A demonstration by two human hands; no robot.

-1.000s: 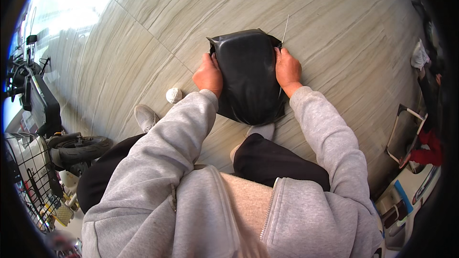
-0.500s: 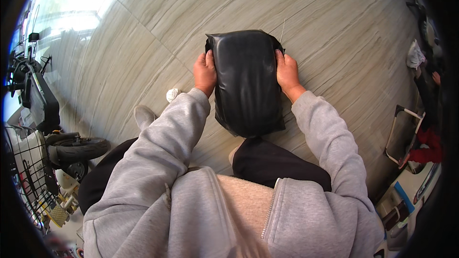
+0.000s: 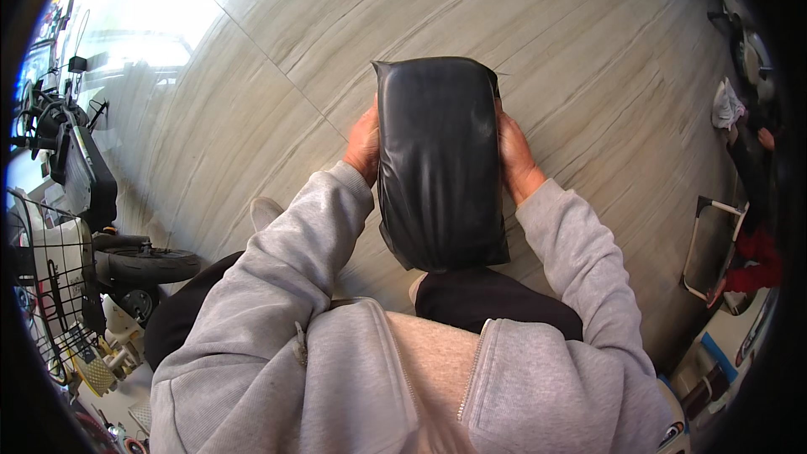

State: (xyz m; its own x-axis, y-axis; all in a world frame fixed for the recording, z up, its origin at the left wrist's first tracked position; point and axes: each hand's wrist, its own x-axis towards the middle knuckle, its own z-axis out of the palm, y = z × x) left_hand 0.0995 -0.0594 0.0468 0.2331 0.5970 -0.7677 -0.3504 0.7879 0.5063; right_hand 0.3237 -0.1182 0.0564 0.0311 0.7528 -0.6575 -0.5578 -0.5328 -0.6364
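Note:
Between my hands I hold a rounded, oblong block under a smooth black sheet [image 3: 439,147], which looks like a seat cushion with a leather-like cover. The sheet wrinkles toward the near end, and loose corners stick out at both ends. My left hand [image 3: 364,145] grips its left side and my right hand [image 3: 516,151] its right side. The fingers of both hands are mostly hidden behind and under the block. Its near end hangs just above or against my dark trouser leg [image 3: 492,298]; I cannot tell whether they touch.
Pale, wood-veined floor tiles [image 3: 555,42] spread out in front. At the left stand a scooter [image 3: 84,160], a black tyre [image 3: 147,263] and a wire basket [image 3: 55,286]. To the right are a metal frame [image 3: 713,244], a person's red clothing [image 3: 755,265] and a white-and-blue machine part [image 3: 723,345].
The black-covered cushion has come slightly closer to me and looks tilted differently. Both hands have slid lower along its sides, and the thumbs no longer show on top.

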